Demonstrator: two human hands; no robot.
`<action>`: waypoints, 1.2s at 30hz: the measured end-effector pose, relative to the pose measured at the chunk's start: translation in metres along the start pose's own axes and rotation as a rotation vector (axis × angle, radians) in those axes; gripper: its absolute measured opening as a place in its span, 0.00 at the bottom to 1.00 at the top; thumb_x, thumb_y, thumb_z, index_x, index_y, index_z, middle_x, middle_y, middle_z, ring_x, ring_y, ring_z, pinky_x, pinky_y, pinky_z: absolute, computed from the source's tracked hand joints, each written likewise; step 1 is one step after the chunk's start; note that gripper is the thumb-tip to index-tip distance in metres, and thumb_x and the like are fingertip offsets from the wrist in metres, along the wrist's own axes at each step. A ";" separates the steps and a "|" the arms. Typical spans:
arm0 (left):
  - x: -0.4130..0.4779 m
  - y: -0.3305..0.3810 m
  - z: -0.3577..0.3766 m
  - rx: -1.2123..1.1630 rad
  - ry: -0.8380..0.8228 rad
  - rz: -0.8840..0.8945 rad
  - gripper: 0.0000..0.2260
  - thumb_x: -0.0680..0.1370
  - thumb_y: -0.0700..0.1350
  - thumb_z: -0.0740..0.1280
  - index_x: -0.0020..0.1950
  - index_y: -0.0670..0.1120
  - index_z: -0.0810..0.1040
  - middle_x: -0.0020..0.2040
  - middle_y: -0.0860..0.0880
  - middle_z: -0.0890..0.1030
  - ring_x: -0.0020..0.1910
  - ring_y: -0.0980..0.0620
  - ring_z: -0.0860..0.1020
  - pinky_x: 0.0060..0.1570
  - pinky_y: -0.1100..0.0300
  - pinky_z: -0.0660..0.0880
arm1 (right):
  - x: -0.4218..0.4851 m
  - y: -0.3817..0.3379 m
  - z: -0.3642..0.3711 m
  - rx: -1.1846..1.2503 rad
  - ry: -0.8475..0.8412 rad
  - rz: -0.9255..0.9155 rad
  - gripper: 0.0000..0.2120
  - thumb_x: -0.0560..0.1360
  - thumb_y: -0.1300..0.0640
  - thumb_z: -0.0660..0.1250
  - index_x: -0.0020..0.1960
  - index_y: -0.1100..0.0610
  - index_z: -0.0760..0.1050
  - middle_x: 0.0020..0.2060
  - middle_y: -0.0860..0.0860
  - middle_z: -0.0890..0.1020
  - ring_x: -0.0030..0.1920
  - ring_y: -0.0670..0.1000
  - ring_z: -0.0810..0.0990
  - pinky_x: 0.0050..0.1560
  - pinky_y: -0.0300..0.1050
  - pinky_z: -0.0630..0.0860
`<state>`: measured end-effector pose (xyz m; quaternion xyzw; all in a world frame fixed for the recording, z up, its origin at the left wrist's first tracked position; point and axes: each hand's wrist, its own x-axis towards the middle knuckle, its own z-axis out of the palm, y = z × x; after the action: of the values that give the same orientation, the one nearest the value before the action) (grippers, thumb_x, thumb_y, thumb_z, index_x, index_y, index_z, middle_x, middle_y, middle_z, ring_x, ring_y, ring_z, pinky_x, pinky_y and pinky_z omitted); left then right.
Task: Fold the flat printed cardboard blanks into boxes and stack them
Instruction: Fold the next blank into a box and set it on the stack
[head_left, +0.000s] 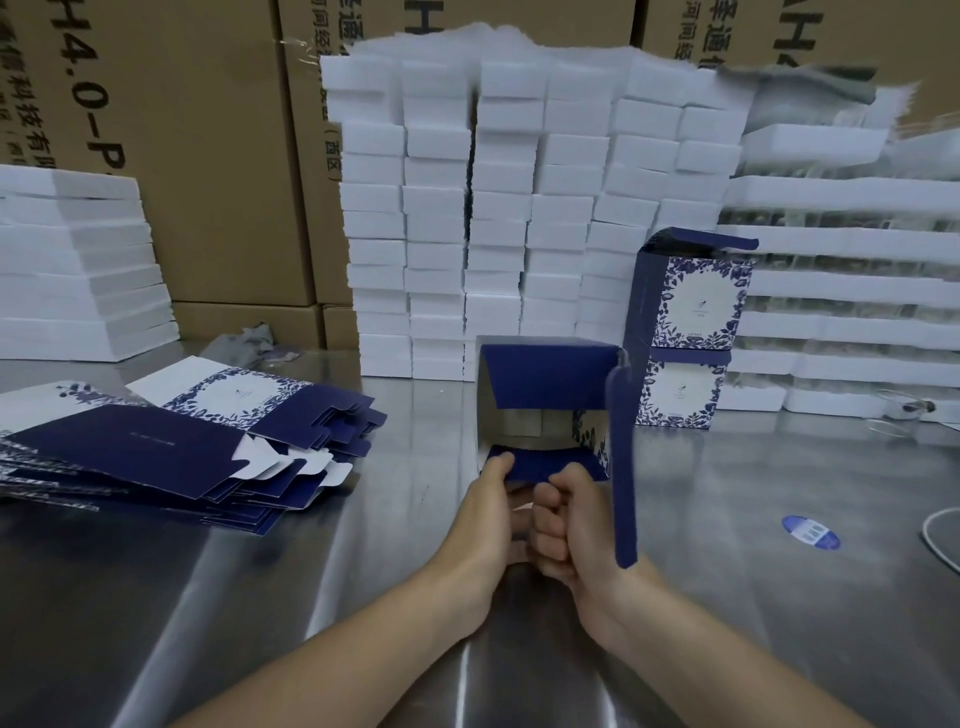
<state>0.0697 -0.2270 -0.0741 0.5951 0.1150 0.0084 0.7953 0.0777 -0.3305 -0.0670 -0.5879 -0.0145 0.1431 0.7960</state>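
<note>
A half-folded navy and white floral box (545, 384) is held up over the steel table (322, 571), its open end facing me. My left hand (491, 512) pinches its lower navy flap with the thumb on top. My right hand (563, 525) is curled tight beside it under the same flap; a long navy side flap hangs down past that wrist. A fanned pile of flat printed blanks (197, 441) lies at the left. Two finished boxes (685, 338) stand stacked at the right, the upper one with its lid flap up.
White foam blocks (519, 218) stand in tall stacks behind the box, with more at far left (78, 270) and far right. Brown cartons (208, 156) line the back. A blue round sticker (811, 531) and a white cable (937, 535) lie at the right.
</note>
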 end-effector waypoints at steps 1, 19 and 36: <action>0.000 -0.001 -0.001 -0.017 0.006 -0.006 0.22 0.87 0.56 0.54 0.58 0.43 0.83 0.38 0.43 0.86 0.35 0.47 0.86 0.37 0.54 0.81 | -0.001 0.000 0.000 0.018 -0.006 0.007 0.25 0.84 0.54 0.58 0.27 0.51 0.69 0.22 0.48 0.66 0.20 0.45 0.63 0.19 0.37 0.59; 0.016 0.011 -0.025 0.035 0.103 0.098 0.17 0.88 0.50 0.52 0.63 0.48 0.80 0.48 0.46 0.89 0.47 0.47 0.89 0.43 0.47 0.86 | 0.034 -0.005 -0.043 -0.812 -0.116 -0.370 0.15 0.80 0.40 0.70 0.46 0.52 0.80 0.32 0.47 0.82 0.29 0.46 0.78 0.34 0.43 0.74; 0.029 0.037 -0.058 0.247 -0.036 0.329 0.29 0.82 0.72 0.50 0.65 0.56 0.81 0.62 0.57 0.85 0.60 0.58 0.83 0.59 0.57 0.80 | 0.048 -0.011 -0.064 -0.799 0.021 -0.896 0.51 0.71 0.48 0.80 0.81 0.27 0.50 0.75 0.31 0.70 0.68 0.40 0.77 0.68 0.51 0.76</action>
<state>0.0917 -0.1575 -0.0593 0.6991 0.0021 0.1134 0.7060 0.1386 -0.3818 -0.0833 -0.7798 -0.3055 -0.2287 0.4962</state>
